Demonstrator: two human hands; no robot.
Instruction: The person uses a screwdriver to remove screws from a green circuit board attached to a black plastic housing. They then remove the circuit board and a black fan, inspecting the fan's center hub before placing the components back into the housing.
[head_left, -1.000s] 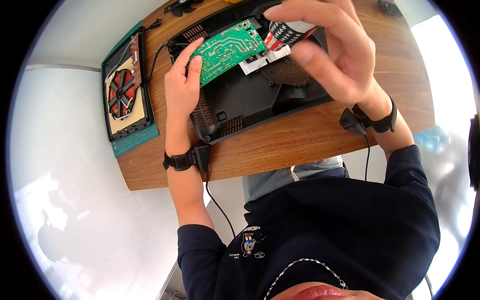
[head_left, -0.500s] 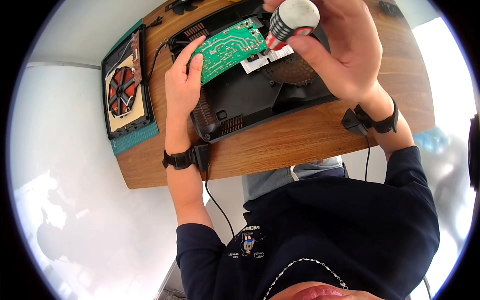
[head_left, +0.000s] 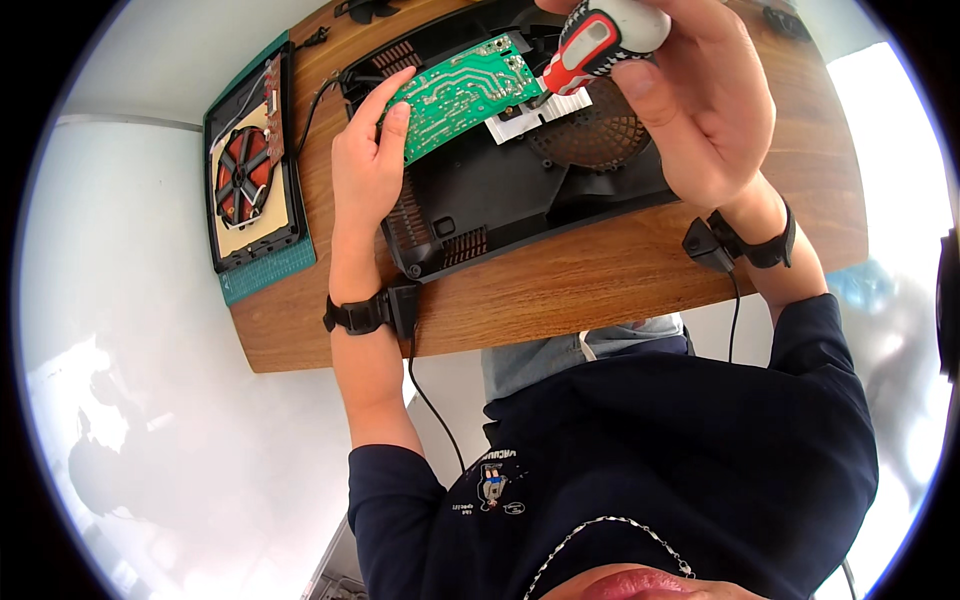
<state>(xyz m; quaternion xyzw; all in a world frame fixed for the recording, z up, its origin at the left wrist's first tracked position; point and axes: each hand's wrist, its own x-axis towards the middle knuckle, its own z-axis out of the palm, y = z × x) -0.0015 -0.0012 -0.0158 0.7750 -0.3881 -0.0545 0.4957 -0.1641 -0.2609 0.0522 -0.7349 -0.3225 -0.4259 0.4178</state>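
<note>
My left hand (head_left: 368, 165) grips the left end of a green circuit board (head_left: 460, 95), thumb on its soldered face and fingers along its far edge. My right hand (head_left: 705, 110) is closed round the handle of a screwdriver (head_left: 585, 50), red, white and black. The shaft slants down and left toward the board's right edge, beside a silver finned heat sink (head_left: 540, 115). Whether the tip touches a screw I cannot make out. Beneath the board lies a black plastic housing (head_left: 490, 205) with slotted vents and a round grille (head_left: 600, 135).
To the left, an opened black panel (head_left: 248, 185) with a round red-and-black coil rests on a green cutting mat (head_left: 265, 283). A black cable (head_left: 310, 110) runs from it to the housing. A black fan blade (head_left: 365, 10) lies at the back of the wooden table (head_left: 560, 285).
The screwdriver has tilted, its handle swinging right and showing more of its red side. My right hand has shifted slightly right with it. My left hand stays on the board.
</note>
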